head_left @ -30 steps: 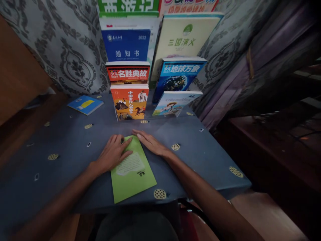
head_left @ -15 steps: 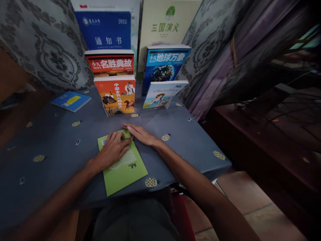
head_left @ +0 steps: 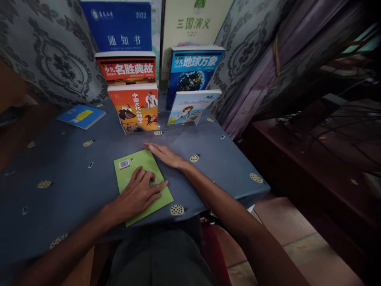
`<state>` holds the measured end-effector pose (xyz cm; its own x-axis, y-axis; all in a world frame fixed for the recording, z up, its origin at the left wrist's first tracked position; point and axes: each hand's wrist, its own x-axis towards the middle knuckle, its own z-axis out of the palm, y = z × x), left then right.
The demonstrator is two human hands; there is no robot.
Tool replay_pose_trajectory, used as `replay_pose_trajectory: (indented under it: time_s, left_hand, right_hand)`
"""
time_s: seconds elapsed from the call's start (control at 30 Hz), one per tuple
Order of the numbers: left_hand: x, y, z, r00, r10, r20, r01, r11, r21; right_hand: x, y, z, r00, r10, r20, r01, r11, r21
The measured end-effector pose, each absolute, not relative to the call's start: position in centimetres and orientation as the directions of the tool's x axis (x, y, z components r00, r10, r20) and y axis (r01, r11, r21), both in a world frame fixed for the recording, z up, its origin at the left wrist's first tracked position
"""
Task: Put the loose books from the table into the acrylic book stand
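A green book (head_left: 150, 159) lies on the table near its front edge, with a barcode at its upper left. My left hand (head_left: 141, 192) rests on the middle of that cover, palm down, its fingers spread and partly bent. Along the book's upper right edge, my right hand (head_left: 165, 155) lies on its side with the fingers stretched out straight. The fingertips touch or nearly touch the book's top right corner. Neither hand is wrapped round anything. Part of the cover is hidden under my left hand.
Behind the hands, books stand in two tiered columns, with an orange book (head_left: 137, 109) and a light blue book (head_left: 192, 107) in front. A blue book (head_left: 81, 116) lies flat at the left. The patterned tablecloth (head_left: 208, 178) ends at the right above a tiled floor.
My left hand has slid down the green book toward me, uncovering the barcode. My right hand stays along the book's edge. The whole view has shifted slightly.
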<state>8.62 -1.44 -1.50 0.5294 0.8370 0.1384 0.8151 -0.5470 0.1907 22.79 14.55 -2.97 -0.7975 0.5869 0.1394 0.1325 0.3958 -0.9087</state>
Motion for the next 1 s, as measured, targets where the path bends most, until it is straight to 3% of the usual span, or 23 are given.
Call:
replay_pose_trajectory:
  time_s: [0.3,0.53,0.63,0.77,1.0]
  left_hand:
    - [10.0,-4.2,-1.4,0.563,0.815,0.133,0.789,-0.579,0.206]
    - [10.3,-4.8,-1.4,0.549,0.814,0.19,0.8,-0.578,0.164]
    - [10.1,-5.0,-1.7,0.558,0.806,0.197,0.789,-0.589,0.175]
    - [9.8,-5.6,-2.2,0.581,0.794,0.179,0.783,-0.605,0.144]
    - [9.7,-5.9,-2.2,0.57,0.805,0.164,0.794,-0.591,0.144]
  right_hand:
    - [22.9,14.3,-2.8,-0.796,0.586,0.15,0.175,0.46,-0.87]
    - [21.8,12.1,-2.7,-0.834,0.522,0.18,0.309,0.71,-0.632]
    - [20.4,10.1,-1.9,-0.922,0.345,0.174,0.188,0.794,-0.578]
    - [18.3,8.6,-1.1,-0.987,0.094,0.129,-0.015,0.751,-0.66]
    - [16.9,9.1,-1.7,-0.99,0.01,0.141,-0.083,0.766,-0.637]
